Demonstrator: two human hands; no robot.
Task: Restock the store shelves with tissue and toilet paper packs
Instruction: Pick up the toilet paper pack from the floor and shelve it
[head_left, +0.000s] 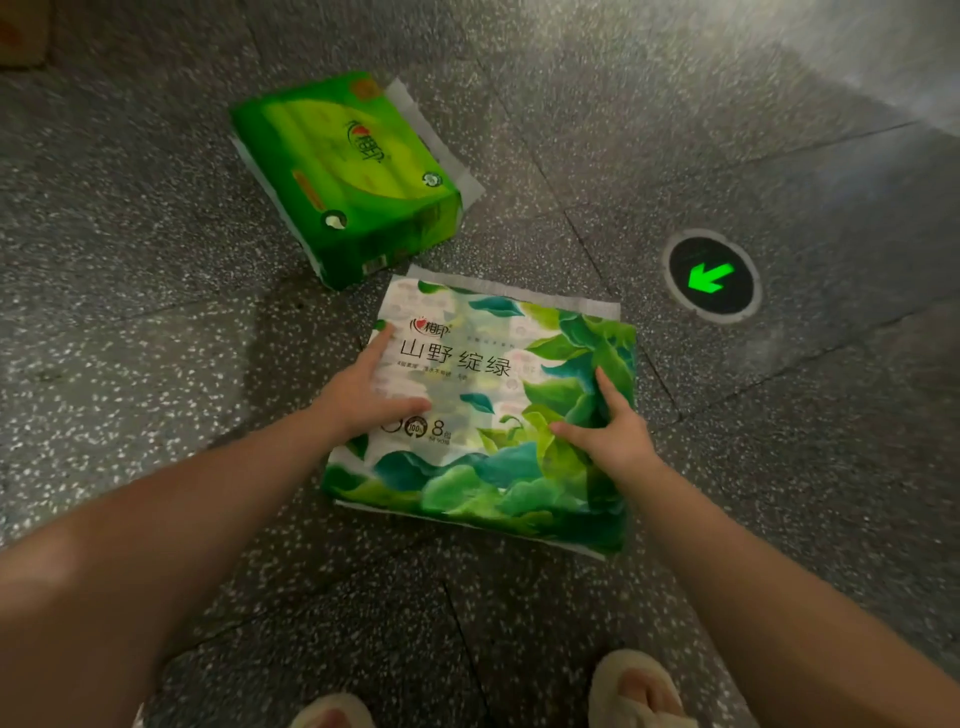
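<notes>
Tissue pack in white plastic printed with green and teal leaves (483, 410) lies flat on the speckled grey terrazzo floor (156, 322), just in front of the person's slippered feet. Both hands rest on its top face with fingers spread: left hand (363, 389) near its left edge, right hand (610, 428) near its right edge. Neither pinches the wrap. To lift it well, I judge the fingers should slide under opposite edges and raise it level, since the soft film may slip. Its label reads "山野 绽绿" and "8". Beyond its far left corner, nearly touching it, lies a bright green rectangular tissue pack (348, 176). Right of the leafy pack, a round floor light with a green arrow (711, 276).
</notes>
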